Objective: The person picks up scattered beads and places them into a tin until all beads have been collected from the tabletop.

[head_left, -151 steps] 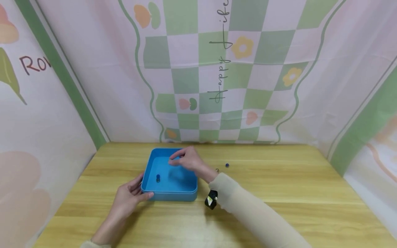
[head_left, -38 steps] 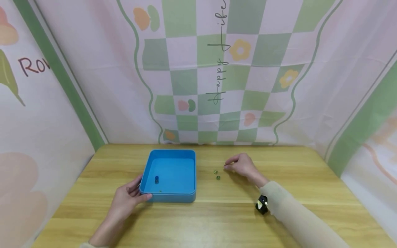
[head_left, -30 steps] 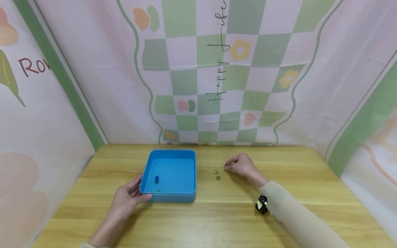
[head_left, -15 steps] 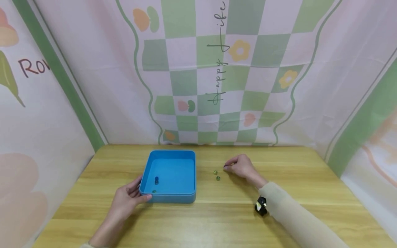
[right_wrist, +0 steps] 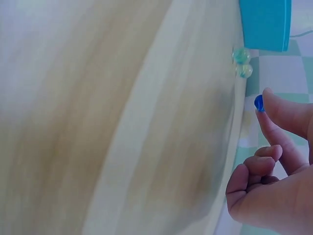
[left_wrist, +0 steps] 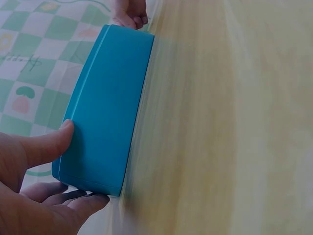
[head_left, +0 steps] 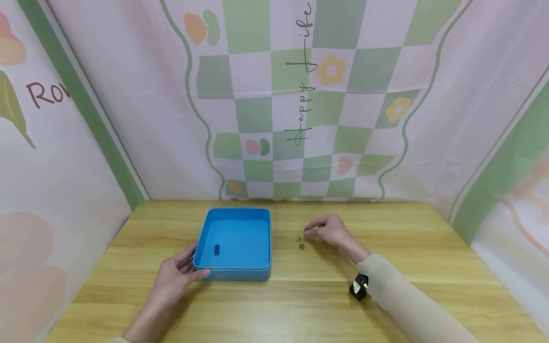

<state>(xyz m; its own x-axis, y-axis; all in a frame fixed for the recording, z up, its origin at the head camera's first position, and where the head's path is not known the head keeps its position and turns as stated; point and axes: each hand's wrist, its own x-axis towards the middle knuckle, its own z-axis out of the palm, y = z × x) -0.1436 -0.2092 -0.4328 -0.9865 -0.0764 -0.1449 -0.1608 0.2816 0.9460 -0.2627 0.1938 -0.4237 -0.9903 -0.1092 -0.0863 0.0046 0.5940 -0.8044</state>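
Note:
A shallow blue open box (head_left: 240, 240) stands on the wooden table. My left hand (head_left: 173, 276) grips its near left corner, thumb on the front wall and fingers along the left side. Inside, toward the left, a dark blue marble (head_left: 216, 248) shows, with a darker spot just below it that may be another marble or a reflection. My right hand (head_left: 336, 233) pinches a blue marble (right_wrist: 259, 103) between thumb and index finger, right of the box and raised off the table. Two clear greenish marbles, one farther (head_left: 298, 238) and one nearer (head_left: 302, 247), lie between box and hand.
The wooden table (head_left: 309, 305) extends around the box to both sides and the front. A printed checkered curtain (head_left: 291, 95) hangs behind the table's far edge. A black device (head_left: 359, 287) is strapped at my right wrist.
My right hand moved from over the box to the table's right, took hold of the blue marble, and now shifts left with it. A greenish marble rolled left inside the box and is now out of sight.

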